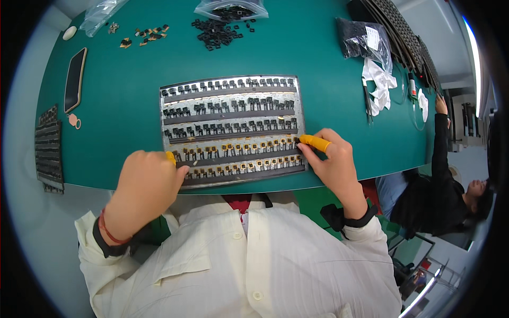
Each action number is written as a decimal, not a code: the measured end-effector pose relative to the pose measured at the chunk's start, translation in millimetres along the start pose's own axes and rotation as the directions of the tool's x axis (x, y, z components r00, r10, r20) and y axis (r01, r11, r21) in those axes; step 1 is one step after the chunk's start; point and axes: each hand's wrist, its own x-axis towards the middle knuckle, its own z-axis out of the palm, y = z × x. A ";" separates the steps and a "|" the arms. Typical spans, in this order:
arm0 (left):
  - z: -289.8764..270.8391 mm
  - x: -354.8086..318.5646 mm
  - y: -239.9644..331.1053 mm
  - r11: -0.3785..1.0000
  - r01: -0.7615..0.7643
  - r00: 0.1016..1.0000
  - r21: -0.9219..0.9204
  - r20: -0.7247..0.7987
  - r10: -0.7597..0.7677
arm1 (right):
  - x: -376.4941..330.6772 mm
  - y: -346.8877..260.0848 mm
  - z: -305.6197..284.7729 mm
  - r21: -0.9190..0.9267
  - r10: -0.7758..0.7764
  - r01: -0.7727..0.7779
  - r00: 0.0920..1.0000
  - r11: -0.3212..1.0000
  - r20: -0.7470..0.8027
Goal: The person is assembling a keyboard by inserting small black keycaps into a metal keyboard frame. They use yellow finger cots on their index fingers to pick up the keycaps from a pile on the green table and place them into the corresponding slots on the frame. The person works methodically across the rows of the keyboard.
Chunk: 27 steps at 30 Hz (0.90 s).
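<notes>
A flat metal tray [233, 115] lies in front of me, with several rows of small black square parts standing along dark strips. The parts in the two nearest rows show gold-coloured faces. My right hand [334, 161], a yellow finger cot on its index finger, pinches a small black part [297, 141] at the right end of the second-nearest row. At the tray's left edge is my left hand [148, 183], also with a yellow finger cot. Its thumb and index finger are closed near that row's left end; what lies between them is hidden.
Loose black parts [214, 34] spill from a clear bag [233, 8] at the back. Gold-and-black pieces [151, 34] lie further left, above a phone [75, 79]. Another filled tray [49, 148] is far left. A bag of black parts [363, 40], white cloth [379, 85] and a co-worker [437, 196] are at right.
</notes>
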 end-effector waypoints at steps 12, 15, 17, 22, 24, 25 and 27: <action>-39.3 144.6 -71.3 0.922 -0.147 0.941 -0.357 -0.337 0.019 | 17.0 -21.7 -17.2 -0.174 -0.043 0.107 0.941 0.979 0.334; -32.2 174.8 -63.7 0.896 -0.183 0.933 -0.404 -0.359 0.029 | 35.6 -17.9 -33.7 -0.129 -0.029 0.099 0.889 0.987 0.456; -19.9 185.5 -58.8 0.884 -0.252 0.903 -0.394 -0.425 0.068 | 56.4 -18.7 -46.1 -0.065 -0.039 0.084 0.859 0.994 0.511; -9.3 188.3 -51.1 0.942 -0.209 0.867 -0.263 -0.495 0.054 | 122.9 -24.0 -30.2 0.115 -0.147 0.115 0.931 0.987 0.333; -13.1 181.8 -50.0 0.956 -0.199 0.873 -0.215 -0.481 0.074 | 153.3 -26.6 -12.1 0.151 -0.185 0.142 0.926 0.978 0.330; -18.3 177.4 -49.0 0.951 -0.206 0.897 -0.231 -0.433 0.089 | 167.1 -29.6 -2.7 0.160 -0.195 0.148 0.922 0.976 0.334; -27.8 168.9 -50.1 0.940 -0.218 0.934 -0.261 -0.335 0.123 | 191.2 -26.2 24.3 0.170 -0.163 0.114 0.937 0.979 0.308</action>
